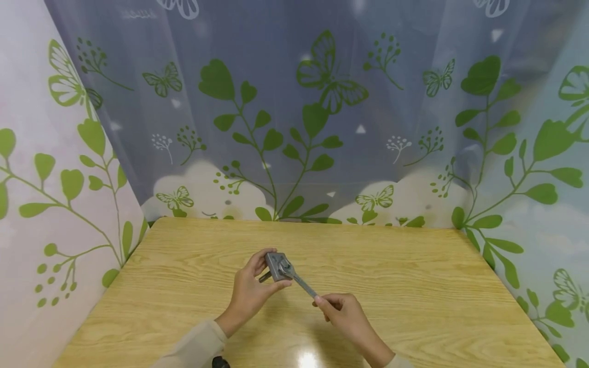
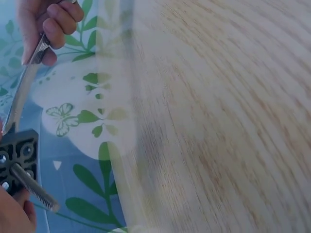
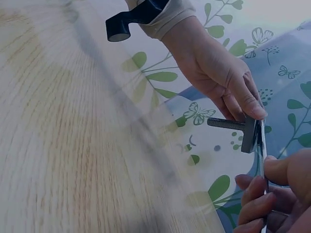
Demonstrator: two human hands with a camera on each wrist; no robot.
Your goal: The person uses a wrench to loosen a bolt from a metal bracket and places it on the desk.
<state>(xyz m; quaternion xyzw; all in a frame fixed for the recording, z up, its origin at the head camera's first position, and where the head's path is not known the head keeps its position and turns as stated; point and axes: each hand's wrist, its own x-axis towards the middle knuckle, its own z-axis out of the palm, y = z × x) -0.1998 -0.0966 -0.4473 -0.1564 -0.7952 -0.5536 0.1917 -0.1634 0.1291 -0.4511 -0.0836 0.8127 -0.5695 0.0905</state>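
My left hand (image 1: 248, 292) grips a small grey square plate (image 1: 274, 266) by its edges, above the table. A threaded bolt (image 2: 35, 187) sticks out of the plate's ribbed back face in the left wrist view. Against the opposite face lies the head of a metal wrench (image 1: 303, 285), around what looks like a nut or bolt head that is mostly covered. The wrench's other end is pinched between the thumb and fingers of my right hand (image 1: 347, 316). Both the bolt (image 3: 226, 124) and the plate (image 3: 249, 136) appear edge-on in the right wrist view.
Beneath the hands is a wood-grain table (image 1: 193, 255). A patterned curtain (image 1: 285, 112) with leaves and butterflies stands along its back and sides. A black device (image 3: 141, 18) sits at the left wrist, by the beige sleeve (image 1: 195, 343).
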